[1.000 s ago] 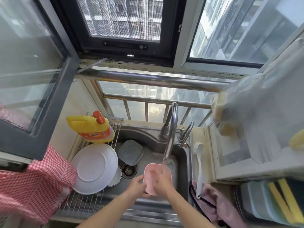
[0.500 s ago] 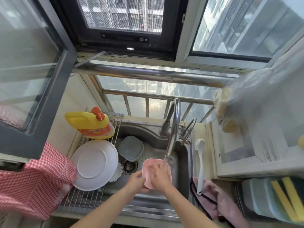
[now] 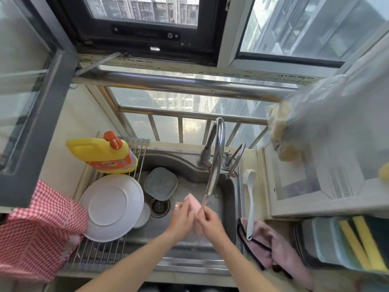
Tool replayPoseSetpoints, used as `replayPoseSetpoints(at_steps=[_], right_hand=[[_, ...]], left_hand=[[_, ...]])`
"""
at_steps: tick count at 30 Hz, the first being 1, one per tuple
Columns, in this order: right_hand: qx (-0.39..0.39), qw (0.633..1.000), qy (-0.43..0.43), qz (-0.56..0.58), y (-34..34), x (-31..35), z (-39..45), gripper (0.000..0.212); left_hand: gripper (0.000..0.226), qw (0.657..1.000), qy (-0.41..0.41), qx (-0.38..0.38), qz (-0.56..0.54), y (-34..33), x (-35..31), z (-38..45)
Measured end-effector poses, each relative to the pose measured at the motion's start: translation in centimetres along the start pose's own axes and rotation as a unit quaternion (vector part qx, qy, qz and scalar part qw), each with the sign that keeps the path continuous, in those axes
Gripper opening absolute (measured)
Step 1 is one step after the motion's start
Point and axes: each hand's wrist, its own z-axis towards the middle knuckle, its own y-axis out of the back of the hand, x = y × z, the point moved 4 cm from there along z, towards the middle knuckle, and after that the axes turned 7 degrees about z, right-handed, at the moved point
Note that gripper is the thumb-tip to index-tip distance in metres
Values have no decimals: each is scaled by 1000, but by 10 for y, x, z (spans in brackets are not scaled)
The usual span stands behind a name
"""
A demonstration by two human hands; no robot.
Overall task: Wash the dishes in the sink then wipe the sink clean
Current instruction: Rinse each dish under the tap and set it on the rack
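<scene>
At the center of the frame I see both hands meeting over the steel sink (image 3: 228, 186), beneath the spout of the tall curved faucet (image 3: 216, 157), where a thin stream of water falls. The left hand (image 3: 182, 218) has its fingers curled round the near-left side of a pink dish (image 3: 193, 204), which stands turned on edge; a ring shows on one finger. The right hand (image 3: 211, 221) closes on the dish's right edge, its fingertips bent onto the rim just where the water lands. Both hands are mostly closed, neither flat nor spread.

Deeper in the basin, above and left of the hands, a grey lid (image 3: 161, 183) leans near the drain (image 3: 160, 206). Left of the sink, a large white plate (image 3: 111, 207) lies upside down on a wire drying rack (image 3: 101, 253), a smaller dish (image 3: 144, 216) tucked under its right edge. A yellow detergent bottle (image 3: 103, 153) lies on the rack's far end. To the right of the basin, a white brush (image 3: 249, 199) rests on the counter, its handle across a pink cloth (image 3: 273, 243). A red checked cloth (image 3: 35, 228) fills the lower left of the frame.
</scene>
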Motion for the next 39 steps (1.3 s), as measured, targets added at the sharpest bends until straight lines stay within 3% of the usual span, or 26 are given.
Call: replayPoseSetpoints(at_steps=[6, 11, 18, 22, 25, 30, 35, 39], right_hand=[[12, 998, 19, -65, 3, -2, -13, 33], [-42, 996, -2, -76, 7, -1, -15, 20], [29, 992, 50, -112, 0, 9, -24, 32], [-18, 993, 38, -106, 6, 18, -22, 14], [2, 993, 60, -105, 2, 26, -30, 17], [54, 991, 88, -85, -2, 36, -46, 25], [-7, 998, 59, -4, 14, 46, -41, 23], [-83, 995, 49, -35, 17, 39, -26, 18]], left_hand=[[55, 994, -63, 53, 67, -20, 0, 9], [64, 988, -118, 72, 66, -33, -4, -5], [61, 989, -63, 62, 118, -10, -17, 5], [55, 983, -113, 67, 126, -24, -26, -11], [55, 987, -116, 49, 101, -18, -21, -14], [50, 998, -53, 29, 23, 13, -13, -10], [55, 997, -30, 7, -72, 26, 2, -10], [51, 986, 2, 58, -155, 34, 8, -20]])
